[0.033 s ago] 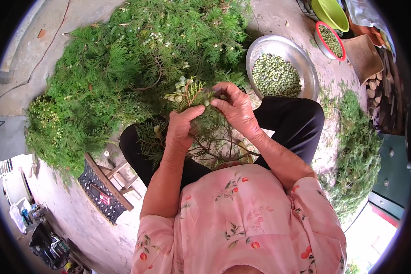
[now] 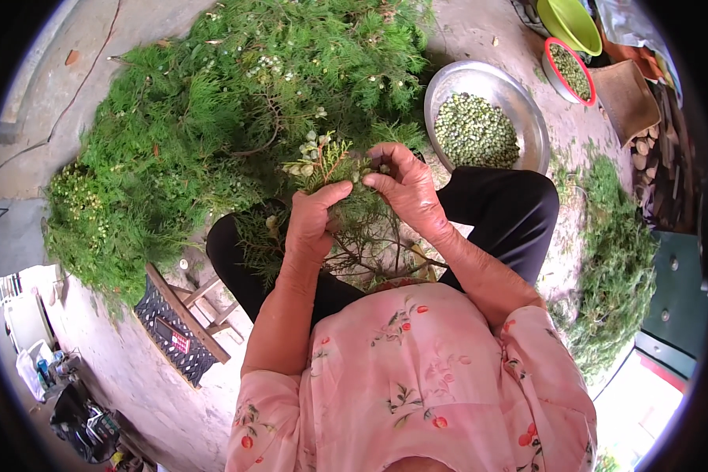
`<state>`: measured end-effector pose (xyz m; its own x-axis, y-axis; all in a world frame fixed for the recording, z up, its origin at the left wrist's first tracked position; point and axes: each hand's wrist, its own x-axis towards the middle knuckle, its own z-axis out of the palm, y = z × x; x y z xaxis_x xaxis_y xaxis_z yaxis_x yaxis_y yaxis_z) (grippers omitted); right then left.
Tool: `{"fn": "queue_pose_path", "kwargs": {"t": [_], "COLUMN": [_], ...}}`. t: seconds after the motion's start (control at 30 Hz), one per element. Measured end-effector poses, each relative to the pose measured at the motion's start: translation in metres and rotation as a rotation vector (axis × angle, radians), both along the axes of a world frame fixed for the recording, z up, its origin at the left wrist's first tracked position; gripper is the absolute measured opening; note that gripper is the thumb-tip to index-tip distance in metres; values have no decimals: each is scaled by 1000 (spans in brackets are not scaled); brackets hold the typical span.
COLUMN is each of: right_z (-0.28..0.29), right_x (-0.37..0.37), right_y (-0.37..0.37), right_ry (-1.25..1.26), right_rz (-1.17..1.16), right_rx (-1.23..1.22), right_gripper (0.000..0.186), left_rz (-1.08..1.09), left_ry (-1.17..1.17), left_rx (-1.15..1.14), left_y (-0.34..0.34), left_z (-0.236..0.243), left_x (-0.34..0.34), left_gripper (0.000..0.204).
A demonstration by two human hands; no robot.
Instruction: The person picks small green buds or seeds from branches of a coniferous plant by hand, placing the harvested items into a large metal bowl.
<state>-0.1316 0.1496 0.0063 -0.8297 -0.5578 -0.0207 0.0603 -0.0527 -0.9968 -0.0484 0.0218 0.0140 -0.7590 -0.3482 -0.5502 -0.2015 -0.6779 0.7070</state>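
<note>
My left hand (image 2: pixel 311 220) is closed around a green conifer sprig (image 2: pixel 334 161) above my lap. Pale green seed cones (image 2: pixel 315 147) cluster at its upper end. My right hand (image 2: pixel 409 189) is at the sprig's right side, thumb and fingers curled in a pinch around small green cones partly hidden by the fingers. More twigs (image 2: pixel 362 256) of the branch spread below both hands, between my knees. Beyond my right knee stands a wide metal basin (image 2: pixel 533 126) with a heap of picked green cones (image 2: pixel 476 130) in it.
A large pile of conifer branches (image 2: pixel 189 118) spreads ahead and to the left. A wooden stool (image 2: pixel 185 315) carries a phone-like object. At the right are a red-rimmed bowl (image 2: pixel 548 61) of cones, a lime-green basin (image 2: pixel 570 23), stripped greenery (image 2: pixel 613 259) and stacked firewood (image 2: pixel 669 165).
</note>
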Motion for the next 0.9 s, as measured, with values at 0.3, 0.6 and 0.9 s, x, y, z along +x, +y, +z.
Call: {"fn": "queue_pose_path", "kwargs": {"t": [0.3, 0.6, 0.9], "right_z": [7, -1, 29], "right_x": [-2, -14, -7], "right_y": [3, 8, 12], "right_ry": [11, -786, -333], "right_rz": [76, -244, 165], "right_rx": [62, -324, -112], "right_gripper": [15, 11, 19], "left_rz": [-39, 58, -45], "left_ry": [-72, -56, -7], "left_rx": [-36, -19, 12], "left_y": [-4, 8, 1], "left_z": [-1, 5, 6], "left_x": [2, 4, 6], "left_gripper": [26, 38, 38]}}
